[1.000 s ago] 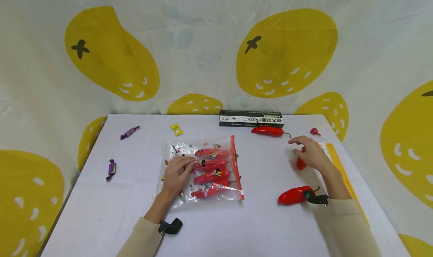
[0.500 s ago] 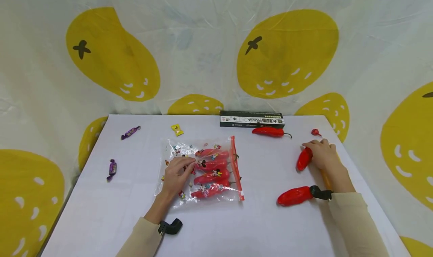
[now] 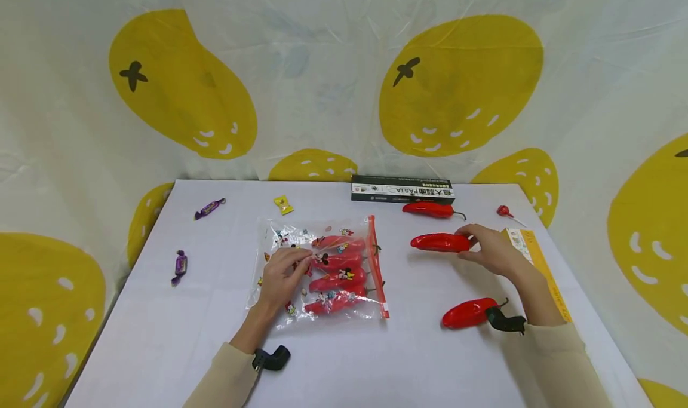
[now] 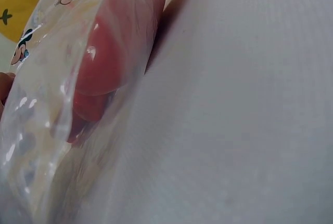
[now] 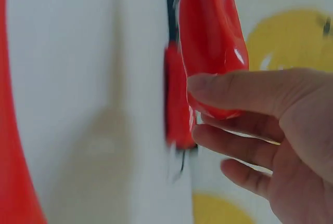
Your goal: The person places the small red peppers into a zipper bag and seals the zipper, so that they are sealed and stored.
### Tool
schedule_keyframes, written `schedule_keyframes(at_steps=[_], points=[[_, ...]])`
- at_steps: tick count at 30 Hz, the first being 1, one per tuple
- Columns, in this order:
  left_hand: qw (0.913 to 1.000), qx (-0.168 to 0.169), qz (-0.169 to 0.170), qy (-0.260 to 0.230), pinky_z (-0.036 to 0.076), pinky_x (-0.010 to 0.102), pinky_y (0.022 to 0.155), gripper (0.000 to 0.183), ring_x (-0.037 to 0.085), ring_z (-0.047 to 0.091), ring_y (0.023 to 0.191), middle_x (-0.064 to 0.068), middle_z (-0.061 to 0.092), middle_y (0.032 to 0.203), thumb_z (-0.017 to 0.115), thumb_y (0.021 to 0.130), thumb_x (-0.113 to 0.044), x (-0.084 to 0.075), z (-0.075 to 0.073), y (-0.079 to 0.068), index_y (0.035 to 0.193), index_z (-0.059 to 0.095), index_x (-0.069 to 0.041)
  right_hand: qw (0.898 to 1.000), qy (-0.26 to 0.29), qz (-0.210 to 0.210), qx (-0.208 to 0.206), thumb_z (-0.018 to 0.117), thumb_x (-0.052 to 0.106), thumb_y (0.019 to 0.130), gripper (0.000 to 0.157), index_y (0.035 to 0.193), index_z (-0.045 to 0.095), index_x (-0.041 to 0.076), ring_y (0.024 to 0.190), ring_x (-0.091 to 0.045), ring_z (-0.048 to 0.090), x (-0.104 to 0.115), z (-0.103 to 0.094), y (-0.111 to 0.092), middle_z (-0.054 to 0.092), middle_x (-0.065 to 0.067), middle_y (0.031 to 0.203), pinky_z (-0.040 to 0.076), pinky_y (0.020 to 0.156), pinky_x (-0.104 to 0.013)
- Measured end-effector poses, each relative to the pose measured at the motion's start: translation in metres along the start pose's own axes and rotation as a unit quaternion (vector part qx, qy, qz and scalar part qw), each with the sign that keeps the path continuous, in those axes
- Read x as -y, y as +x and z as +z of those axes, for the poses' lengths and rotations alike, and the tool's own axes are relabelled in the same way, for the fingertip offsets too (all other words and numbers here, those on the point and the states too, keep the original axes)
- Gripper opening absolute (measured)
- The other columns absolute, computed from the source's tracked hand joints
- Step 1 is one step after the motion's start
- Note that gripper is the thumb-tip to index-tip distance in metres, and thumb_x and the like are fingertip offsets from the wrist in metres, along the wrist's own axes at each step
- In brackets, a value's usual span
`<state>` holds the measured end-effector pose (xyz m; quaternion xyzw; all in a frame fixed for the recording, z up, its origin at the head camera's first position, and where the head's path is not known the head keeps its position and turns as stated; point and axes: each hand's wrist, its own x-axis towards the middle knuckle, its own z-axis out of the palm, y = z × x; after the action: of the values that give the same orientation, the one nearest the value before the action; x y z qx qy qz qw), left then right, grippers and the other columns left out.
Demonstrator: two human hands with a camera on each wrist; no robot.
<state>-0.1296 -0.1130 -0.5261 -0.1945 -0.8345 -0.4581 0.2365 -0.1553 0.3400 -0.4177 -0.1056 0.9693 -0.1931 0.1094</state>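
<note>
My right hand [image 3: 494, 251] holds a red chili pepper [image 3: 438, 242] by its stem end, thumb on one side and fingers on the other. In the right wrist view this pepper [image 5: 210, 31] is raised off the table, with a shadow beside it. My left hand [image 3: 280, 278] pinches the upper film of a clear zip bag [image 3: 269, 235] printed with cartoon figures, its red zip edge facing right. Several red peppers [image 3: 337, 279] lie side by side inside, stems toward the zip edge. Through the film in the left wrist view, a pepper [image 4: 106, 57] shows close up.
One red pepper [image 3: 466, 314] lies below my right wrist. Another pepper [image 3: 428, 209] lies against a black pasta box [image 3: 403, 189] at the back. A lollipop [image 3: 503, 210] and a yellow-edged packet [image 3: 545, 270] are at right. Purple candies [image 3: 180, 266] and a yellow candy [image 3: 283, 204] sit leftward.
My right hand reached the pepper at the right, took hold of it, lifted it and moved it left. My left hand stays on the bag.
</note>
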Motion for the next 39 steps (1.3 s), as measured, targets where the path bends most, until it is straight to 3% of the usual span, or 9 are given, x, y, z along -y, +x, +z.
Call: schedule_keyframes(at_steps=[10,16,22,29,33,36,39], points=[[1.0,-0.004,-0.005,-0.005,0.045,0.027,0.094,0.018,0.015,0.06,0.102,-0.004,0.071,0.103,0.067,0.087,-0.022,-0.001,0.003,0.002,0.104,0.072,-0.018,0.992,0.039,-0.115,0.015,0.076,0.024,0.078,0.049,0.123,0.058,0.015,0.09,-0.014,0.056,0.103,0.042,0.007,0.062,0.005,0.101,0.055,0.074,-0.03],[0.9998,-0.012,0.004,-0.016,0.045,0.025,0.094,0.018,0.015,0.06,0.101,-0.004,0.071,0.102,0.067,0.087,-0.02,-0.001,0.008,0.002,0.104,0.072,-0.017,0.977,0.124,-0.156,0.07,0.071,0.03,0.082,0.055,0.132,0.053,0.018,0.098,-0.02,0.059,0.125,0.064,0.012,0.064,0.006,0.109,0.055,0.079,-0.036],[0.9998,-0.012,0.007,-0.016,0.045,0.024,0.094,0.018,0.014,0.06,0.102,-0.004,0.071,0.102,0.067,0.087,-0.021,0.0,0.009,0.002,0.104,0.072,-0.017,0.984,0.116,-0.125,0.056,0.07,0.029,0.084,0.048,0.13,0.054,0.021,0.105,-0.024,0.059,0.109,0.057,0.001,0.063,0.001,0.12,0.052,0.087,-0.041],[1.0,-0.008,-0.001,-0.003,0.044,0.025,0.094,0.018,0.013,0.06,0.102,-0.005,0.071,0.102,0.066,0.088,-0.023,-0.001,0.005,0.002,0.104,0.072,-0.018,0.995,0.076,-0.064,0.015,0.062,0.013,0.088,0.039,0.126,0.056,0.02,0.111,-0.027,0.054,0.058,0.028,-0.038,0.06,-0.005,0.123,0.05,0.09,-0.046],[0.9999,-0.01,-0.005,-0.001,0.044,0.025,0.094,0.018,0.013,0.06,0.101,-0.005,0.071,0.101,0.066,0.088,-0.023,-0.001,0.002,0.002,0.104,0.072,-0.018,0.998,0.047,-0.003,0.039,0.06,0.009,0.085,0.046,0.129,0.053,0.017,0.118,-0.032,0.046,0.029,0.015,-0.065,0.053,-0.012,0.131,0.046,0.092,-0.055],[0.9999,-0.01,-0.007,-0.005,0.044,0.024,0.094,0.017,0.014,0.06,0.101,-0.005,0.071,0.1,0.066,0.088,-0.023,0.0,0.0,0.002,0.103,0.072,-0.018,0.997,0.028,0.028,0.067,0.068,0.013,0.08,0.054,0.131,0.052,0.017,0.119,-0.034,0.043,0.015,0.009,-0.081,0.052,-0.015,0.133,0.042,0.091,-0.061],[0.9999,-0.008,-0.011,-0.009,0.044,0.022,0.094,0.017,0.012,0.06,0.102,-0.006,0.071,0.101,0.066,0.088,-0.023,0.0,-0.001,0.001,0.103,0.073,-0.019,0.995,0.012,0.046,0.087,0.079,0.02,0.072,0.062,0.129,0.054,0.02,0.114,-0.031,0.044,0.005,0.012,-0.091,0.057,-0.011,0.128,0.042,0.087,-0.055]])
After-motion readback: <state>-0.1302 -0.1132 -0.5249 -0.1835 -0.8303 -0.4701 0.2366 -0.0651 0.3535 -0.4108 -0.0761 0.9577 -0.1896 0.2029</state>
